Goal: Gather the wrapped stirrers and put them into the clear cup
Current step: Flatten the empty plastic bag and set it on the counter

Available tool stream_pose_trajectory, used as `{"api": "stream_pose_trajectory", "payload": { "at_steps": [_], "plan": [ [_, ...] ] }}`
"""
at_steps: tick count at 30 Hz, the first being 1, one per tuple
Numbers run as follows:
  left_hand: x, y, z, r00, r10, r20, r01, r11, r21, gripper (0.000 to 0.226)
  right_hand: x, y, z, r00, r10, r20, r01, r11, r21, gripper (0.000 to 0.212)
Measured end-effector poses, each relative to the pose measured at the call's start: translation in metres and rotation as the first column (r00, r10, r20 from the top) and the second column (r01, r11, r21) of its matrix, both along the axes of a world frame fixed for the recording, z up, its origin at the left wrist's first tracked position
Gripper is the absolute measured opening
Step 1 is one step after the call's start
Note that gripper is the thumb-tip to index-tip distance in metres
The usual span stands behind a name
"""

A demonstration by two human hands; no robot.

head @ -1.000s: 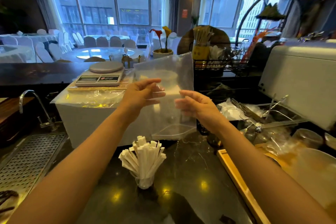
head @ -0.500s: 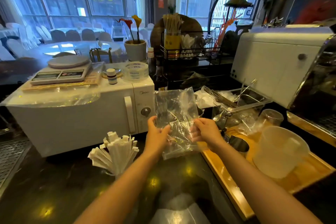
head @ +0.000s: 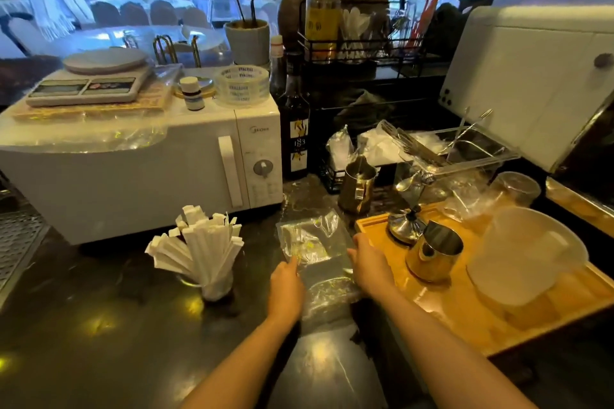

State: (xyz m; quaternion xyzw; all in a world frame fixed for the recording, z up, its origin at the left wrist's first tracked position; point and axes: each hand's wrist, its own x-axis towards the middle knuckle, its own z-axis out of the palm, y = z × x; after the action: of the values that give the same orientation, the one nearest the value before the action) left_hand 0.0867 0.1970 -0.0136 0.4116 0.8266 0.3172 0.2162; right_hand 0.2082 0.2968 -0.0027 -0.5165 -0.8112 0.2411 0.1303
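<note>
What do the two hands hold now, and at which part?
Left hand and right hand grip the empty clear bag at its side edges.

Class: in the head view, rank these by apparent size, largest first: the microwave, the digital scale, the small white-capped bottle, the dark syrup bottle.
1. microwave
2. digital scale
3. dark syrup bottle, close to the scale, and set further back, so unsure
4. small white-capped bottle

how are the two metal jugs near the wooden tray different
The nearer metal jug stands on the wooden tray, while the farther metal jug stands on the dark counter behind the tray. The nearer jug looks brighter and shows its open mouth to the camera; the farther jug looks darker, and its inside hardly shows. Both are upright, shiny and untouched by either hand.
</note>
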Motion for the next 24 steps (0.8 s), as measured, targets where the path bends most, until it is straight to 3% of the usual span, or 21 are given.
{"api": "stream_pose_trajectory", "payload": {
  "at_steps": [4,8,11,19,24],
  "plan": [
    [-0.004,-0.005,-0.020,0.998,0.000,-0.059,-0.007,0.993,-0.118,0.045,-0.011,0.005,-0.010,0.986,0.109,0.122,-0.114,0.993,0.035,0.022],
    [-0.012,-0.004,-0.031,0.953,-0.111,-0.281,0.038,0.967,-0.253,0.048,-0.018,0.011,-0.022,0.934,0.204,0.292,-0.224,0.974,0.034,0.019],
    [-0.018,0.001,-0.035,0.876,-0.217,-0.430,0.072,0.942,-0.328,0.051,-0.019,0.016,-0.029,0.892,0.237,0.385,-0.286,0.955,0.075,0.031],
    [-0.029,0.008,-0.037,0.856,-0.308,-0.416,0.104,0.890,-0.444,0.054,-0.023,0.024,-0.038,0.847,0.215,0.486,-0.322,0.935,0.148,0.054],
    [-0.033,0.007,-0.036,0.855,-0.365,-0.369,0.146,0.852,-0.503,0.053,-0.024,0.025,-0.039,0.848,0.186,0.497,-0.317,0.929,0.193,0.044]
  ]
}}
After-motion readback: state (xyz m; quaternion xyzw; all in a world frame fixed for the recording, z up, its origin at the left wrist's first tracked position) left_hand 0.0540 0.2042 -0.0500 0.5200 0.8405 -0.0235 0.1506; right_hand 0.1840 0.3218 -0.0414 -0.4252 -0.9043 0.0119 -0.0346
